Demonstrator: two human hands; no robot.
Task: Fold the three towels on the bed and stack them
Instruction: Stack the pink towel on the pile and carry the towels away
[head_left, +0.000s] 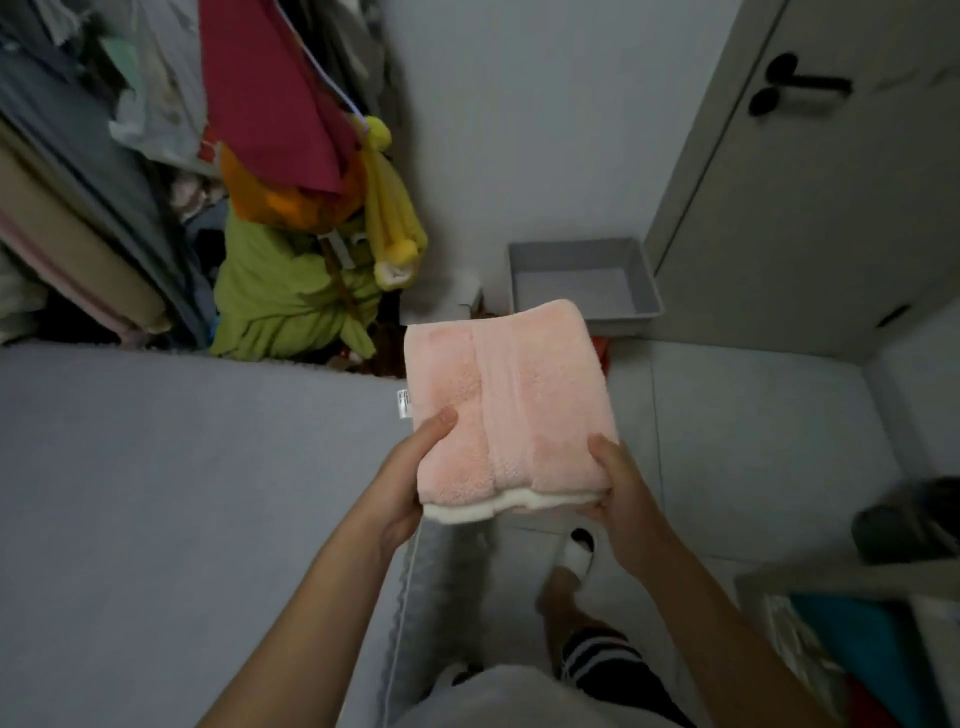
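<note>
The bed (171, 493) fills the left and lower-left of the view, its grey cover bare and flat, and every other place here is told from it. Past its far edge a heap of clothes rises, with a dark red garment (265, 83) hanging highest, a green garment (283, 306) slumped against the bed's far edge, and a yellow knitted piece (389, 228) dangling just right of the green one. Off the bed's right side lies pale tiled floor, and beyond that stands a light door (810, 197) with a black handle (800, 83). On the floor near the bed's far right corner sits a grey tray (644, 291).

The folded pink towel (506, 410) is held in the air just off the bed's right edge, level and lifted clear of the cover. A white towel (478, 506) lies folded beneath it, showing only as a pale strip along the near edge; whether a third lies between them cannot be told.

The left hand (410, 478) grips the stack's near left corner, thumb on top. The right hand (621, 493) clasps the near right corner likewise. Below, beside the bed's right edge, a foot in a white slipper (579, 553) stands on the floor.
</note>
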